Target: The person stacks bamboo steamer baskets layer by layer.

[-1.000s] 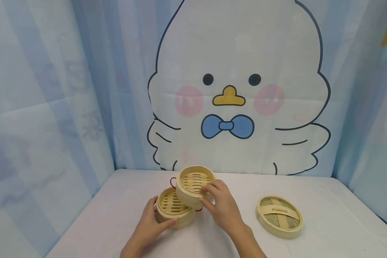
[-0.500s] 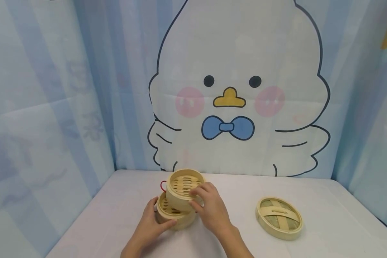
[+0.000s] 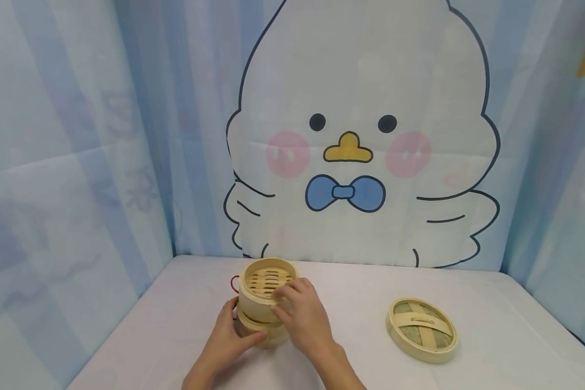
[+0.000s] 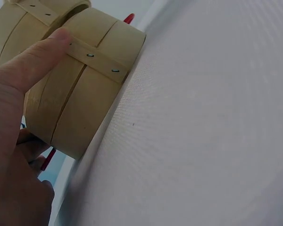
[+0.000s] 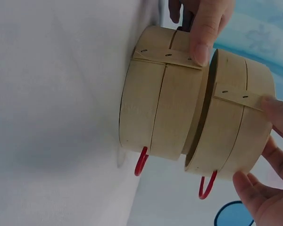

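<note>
While the lower basket (image 3: 271, 335) is clasped by the left-hand grip (image 3: 228, 330), the upper basket (image 3: 256, 305) is held directly above it, lower centre of the head view, its rim pinched by the right-hand grip (image 3: 304, 319). At upper left of the left wrist view, the left thumb (image 4: 41, 57) is laid against the lower basket. In the right wrist view, a dark gap and the lower basket's red loop (image 5: 140, 162), hidden from the head, are shown; whether the baskets touch cannot be told.

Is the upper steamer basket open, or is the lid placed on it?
Open. In the head view, the upper steamer basket shows its slatted inside, and the lid lies apart on the table.
</note>
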`<state>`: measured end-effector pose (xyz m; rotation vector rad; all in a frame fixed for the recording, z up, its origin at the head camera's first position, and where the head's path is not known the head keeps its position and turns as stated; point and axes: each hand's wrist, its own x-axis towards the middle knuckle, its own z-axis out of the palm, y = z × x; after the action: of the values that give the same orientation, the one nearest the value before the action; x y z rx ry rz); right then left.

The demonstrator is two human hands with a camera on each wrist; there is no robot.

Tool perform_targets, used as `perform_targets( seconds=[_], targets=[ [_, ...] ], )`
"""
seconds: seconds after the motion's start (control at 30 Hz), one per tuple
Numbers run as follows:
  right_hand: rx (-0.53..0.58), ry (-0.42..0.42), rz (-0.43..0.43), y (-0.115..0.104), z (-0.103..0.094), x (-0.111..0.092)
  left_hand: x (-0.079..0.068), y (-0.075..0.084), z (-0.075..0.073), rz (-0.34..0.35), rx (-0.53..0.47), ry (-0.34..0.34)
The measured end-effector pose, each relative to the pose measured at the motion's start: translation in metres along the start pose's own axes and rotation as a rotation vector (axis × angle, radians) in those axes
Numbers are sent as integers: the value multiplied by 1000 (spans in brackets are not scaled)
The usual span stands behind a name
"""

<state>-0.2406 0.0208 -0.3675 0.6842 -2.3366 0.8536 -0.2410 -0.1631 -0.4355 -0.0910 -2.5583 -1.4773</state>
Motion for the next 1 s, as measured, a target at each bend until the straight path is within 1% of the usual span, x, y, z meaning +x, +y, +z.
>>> perform_targets(
  seconds=[0.23,0.53,0.67,0.83,1.0],
  targets=[
    [-9,9,-18,-4,3,-1,1,-1,1,1,8,16],
    [-27,36,-44,-5,8,-5,1,-3,2,-5,-5,28],
    [-36,38,-44,-6,10,-7,0,-2,2,4,-11,24],
    [-49,31,-17,-9,11,-9,1,-1,2,5,-9,22],
    [-83,48,-19,-10,14,-9,1,-3,2,11,-7,23]
  ],
)
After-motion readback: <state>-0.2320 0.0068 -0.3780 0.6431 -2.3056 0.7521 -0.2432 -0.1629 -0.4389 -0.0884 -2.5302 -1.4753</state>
